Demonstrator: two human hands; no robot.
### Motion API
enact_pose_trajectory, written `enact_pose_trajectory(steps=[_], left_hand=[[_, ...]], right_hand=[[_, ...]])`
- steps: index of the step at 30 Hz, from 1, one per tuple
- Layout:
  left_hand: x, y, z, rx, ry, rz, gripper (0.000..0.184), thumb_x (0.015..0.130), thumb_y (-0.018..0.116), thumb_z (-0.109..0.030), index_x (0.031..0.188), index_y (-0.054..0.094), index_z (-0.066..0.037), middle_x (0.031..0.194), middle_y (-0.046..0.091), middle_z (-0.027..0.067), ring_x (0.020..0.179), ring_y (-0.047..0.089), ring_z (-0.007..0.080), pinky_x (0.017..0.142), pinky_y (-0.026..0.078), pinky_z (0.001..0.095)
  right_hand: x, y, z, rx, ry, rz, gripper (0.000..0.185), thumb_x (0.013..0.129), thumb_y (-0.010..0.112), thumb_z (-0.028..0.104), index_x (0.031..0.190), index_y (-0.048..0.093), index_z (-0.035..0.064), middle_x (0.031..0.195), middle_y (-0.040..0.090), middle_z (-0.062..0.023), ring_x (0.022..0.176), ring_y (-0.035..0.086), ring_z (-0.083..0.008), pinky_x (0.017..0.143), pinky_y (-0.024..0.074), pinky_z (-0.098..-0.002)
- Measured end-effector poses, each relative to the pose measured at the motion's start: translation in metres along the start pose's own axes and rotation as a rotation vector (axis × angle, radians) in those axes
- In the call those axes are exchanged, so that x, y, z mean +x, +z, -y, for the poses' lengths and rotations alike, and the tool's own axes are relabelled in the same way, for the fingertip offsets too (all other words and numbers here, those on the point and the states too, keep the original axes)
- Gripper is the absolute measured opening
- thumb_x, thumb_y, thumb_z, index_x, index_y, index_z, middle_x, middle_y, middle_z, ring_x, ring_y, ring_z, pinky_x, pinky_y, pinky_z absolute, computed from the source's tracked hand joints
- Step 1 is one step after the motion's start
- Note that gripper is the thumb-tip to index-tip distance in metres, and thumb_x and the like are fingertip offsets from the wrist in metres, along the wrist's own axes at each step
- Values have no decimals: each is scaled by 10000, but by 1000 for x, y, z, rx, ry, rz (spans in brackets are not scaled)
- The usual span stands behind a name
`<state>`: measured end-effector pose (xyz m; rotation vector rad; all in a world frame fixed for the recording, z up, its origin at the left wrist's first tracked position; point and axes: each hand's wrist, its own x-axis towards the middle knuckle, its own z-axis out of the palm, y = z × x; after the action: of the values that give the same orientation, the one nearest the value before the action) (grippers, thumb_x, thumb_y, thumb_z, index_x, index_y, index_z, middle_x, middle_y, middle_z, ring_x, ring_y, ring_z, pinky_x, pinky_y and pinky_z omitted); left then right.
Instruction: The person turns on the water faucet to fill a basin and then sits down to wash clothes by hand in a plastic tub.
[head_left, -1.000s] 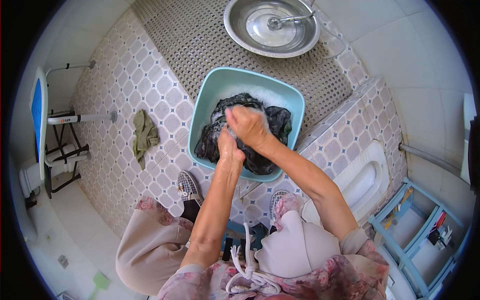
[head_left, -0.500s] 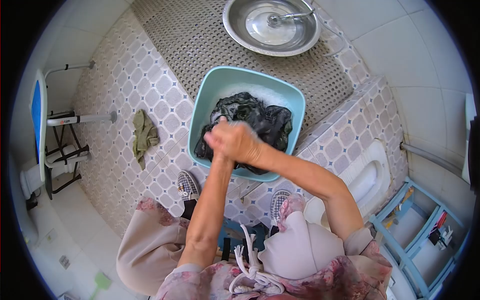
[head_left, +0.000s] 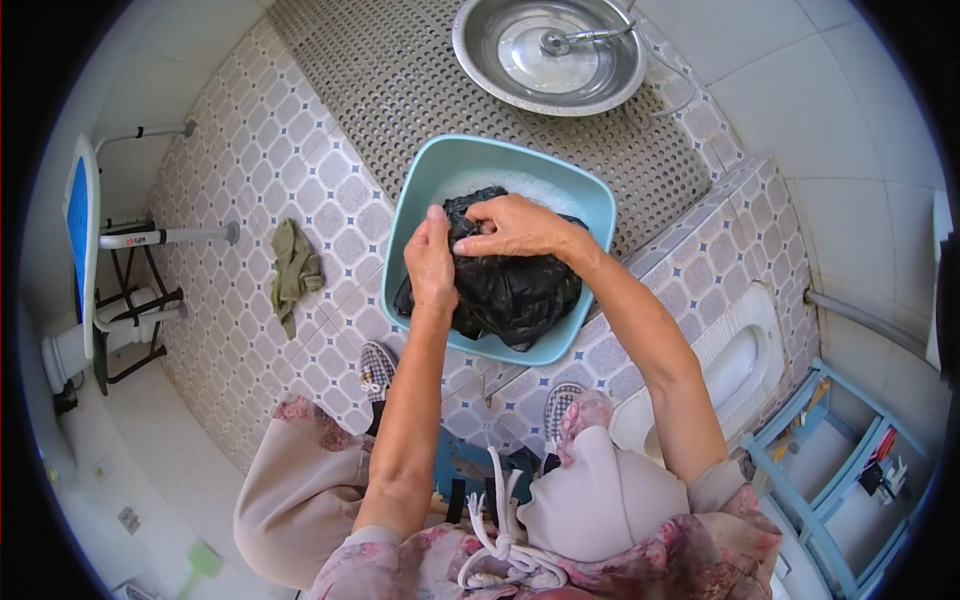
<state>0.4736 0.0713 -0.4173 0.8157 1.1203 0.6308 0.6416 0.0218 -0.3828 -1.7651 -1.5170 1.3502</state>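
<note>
A light-blue plastic basin (head_left: 600, 190) on the floor holds soapy water and a wet, black garment (head_left: 520, 300). My right hand (head_left: 515, 228) reaches in from the right, its thumb and fingers pinching a fold of the dark cloth. Beside it, my left hand (head_left: 431, 265) is closed on the garment near the basin's left side, with its fingers partly turned from view. Suds (head_left: 540, 186) float along the far inner wall. Part of the cloth under both hands is hidden.
A metal bowl (head_left: 470, 70) with a shower head (head_left: 554, 42) in it stands on a perforated grey mat (head_left: 370, 90). An olive cloth (head_left: 295, 268) lies on the tiles. A squat toilet (head_left: 735, 365) and blue rack (head_left: 770, 450) are at right; a blue-seated chair (head_left: 76, 230) at left.
My hands were pressed together above the basin and have moved apart, now on the garment. The black cloth is bunched higher and nearer to me.
</note>
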Motion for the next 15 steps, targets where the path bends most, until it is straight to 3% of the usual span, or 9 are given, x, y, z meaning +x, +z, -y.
enact_pose_trajectory(steps=[5,7,10,11,14,15], left_hand=[[-35,8,30,355,247,66,273,902,673,-226,1012,631,21,888,667,66,787,584,97,725,477,262],[-47,5,50,519,240,21,283,816,681,-127,1030,643,55,839,680,85,743,585,88,720,486,252],[-58,1,50,559,155,-34,287,811,676,-118,1040,661,54,793,672,44,707,577,75,697,483,242],[-56,-4,55,410,186,24,256,828,654,-99,1033,676,52,784,662,20,691,562,63,678,472,226],[-54,-10,38,171,83,7,218,838,628,-57,1015,681,60,791,647,7,707,544,51,674,453,210],[-48,-17,37,74,-36,-18,260,855,570,-20,1088,658,54,892,671,51,776,592,80,720,475,218]], right_hand=[[9,4,-33,427,-96,-282,241,887,675,239,887,613,6,779,565,24,736,489,-75,660,437,-265],[11,-2,-44,429,-67,-409,273,895,679,264,921,613,0,806,584,-9,749,513,-89,684,453,-276],[7,-10,-57,470,-48,-531,261,918,654,236,972,601,-14,838,632,-44,763,560,-106,704,475,-287],[7,-10,-61,463,-37,-557,241,931,642,213,992,596,-16,860,644,-44,776,571,-103,714,480,-281],[19,6,-82,853,-119,-690,213,951,597,150,1077,572,-20,928,680,-64,840,617,-110,774,500,-279],[15,7,-70,1025,-123,-689,193,947,556,80,1109,554,-25,989,699,-90,891,647,-147,835,507,-287]])
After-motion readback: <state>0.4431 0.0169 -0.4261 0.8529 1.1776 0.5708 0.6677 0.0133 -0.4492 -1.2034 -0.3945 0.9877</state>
